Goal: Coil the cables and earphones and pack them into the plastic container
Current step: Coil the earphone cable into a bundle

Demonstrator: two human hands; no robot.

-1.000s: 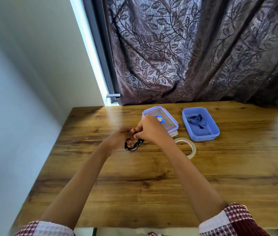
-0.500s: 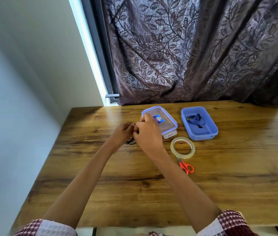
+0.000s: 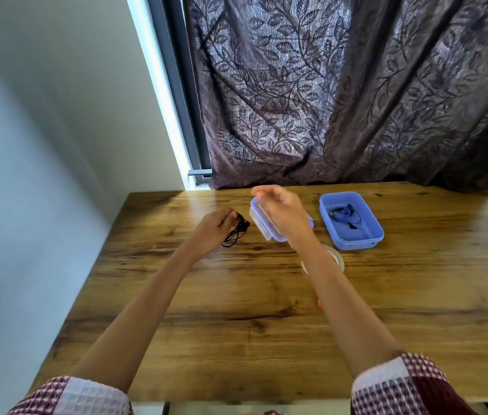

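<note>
Left hand (image 3: 211,232) grips a coiled black cable (image 3: 235,235); right hand (image 3: 281,212) hovers loose-fingered, holding nothing.
To the right of the right hand, the blue container (image 3: 353,246) holds blue earphones (image 3: 345,215); a clear lid (image 3: 266,232) lies beneath that hand, the cable just left of it.

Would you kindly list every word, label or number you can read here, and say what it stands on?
No text can be read.
Lid: its middle is hidden behind the right hand, and the edge that shows bears no print.
Container, tape and the cable that the left hand grips: no print visible.
</note>
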